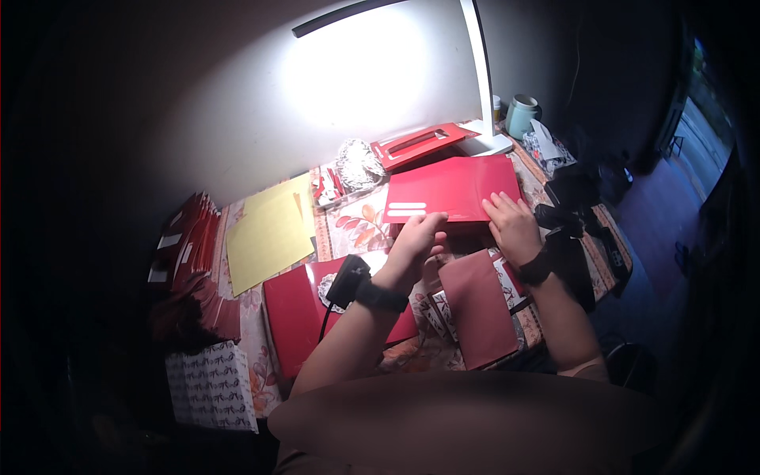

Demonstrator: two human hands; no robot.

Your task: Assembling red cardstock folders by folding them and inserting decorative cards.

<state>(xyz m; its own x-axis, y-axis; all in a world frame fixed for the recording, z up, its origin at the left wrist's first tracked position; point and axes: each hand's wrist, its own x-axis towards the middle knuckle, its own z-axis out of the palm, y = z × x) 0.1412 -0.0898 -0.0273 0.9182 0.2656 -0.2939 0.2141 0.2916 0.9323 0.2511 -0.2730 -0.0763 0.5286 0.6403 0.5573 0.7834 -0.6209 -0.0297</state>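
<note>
A flat, glossy red paper piece (451,184) with two white label-like strips near its lower left corner lies in front of me under the lamp light. My left hand (418,244) is at its near edge, with the fingers curled and the thumb and forefinger closed on that edge. On its near right part rests my right hand (514,229), fingers stretched out over the surface. Both wrists wear dark bands, the left one carrying a black box with a cable. Closer to my body, a duller red panel (479,309) leans by white pieces with a bow-like print.
Yellow sheets (269,237) and a stack of red folded pieces (186,245) lie at left. Another red piece (289,317) sits near my left forearm. Behind are white crinkled cord (359,166), a red cut-out box (423,146), a lamp (484,79) and a mug (521,117).
</note>
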